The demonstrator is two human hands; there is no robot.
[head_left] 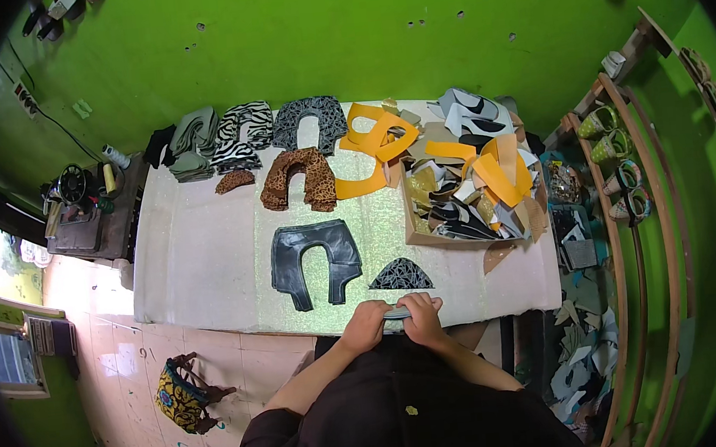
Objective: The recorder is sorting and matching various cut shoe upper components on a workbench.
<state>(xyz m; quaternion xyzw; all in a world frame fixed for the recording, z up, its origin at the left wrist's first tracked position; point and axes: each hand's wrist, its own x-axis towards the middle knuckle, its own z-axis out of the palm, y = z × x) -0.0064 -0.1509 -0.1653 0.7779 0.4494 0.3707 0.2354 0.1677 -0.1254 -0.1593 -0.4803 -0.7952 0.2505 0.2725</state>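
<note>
Head view: one thin grey bundle [397, 314], at the desk's [200, 263] 5 o'clock edge, gripped between left hand [368, 325] and right hand [422, 317]; patterned half-round piece [400, 276], 12 o'clock of bundle; dark horseshoe-shaped stack [290, 268], 10 o'clock. Risk: slackened fingers could drop the bundle or, if layered, skew it

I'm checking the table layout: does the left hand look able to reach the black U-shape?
Probably yes: the black U-shape lies close ahead of the left hand, slightly left, with nothing visible between them, though that hand is busy holding the grey material.
</note>
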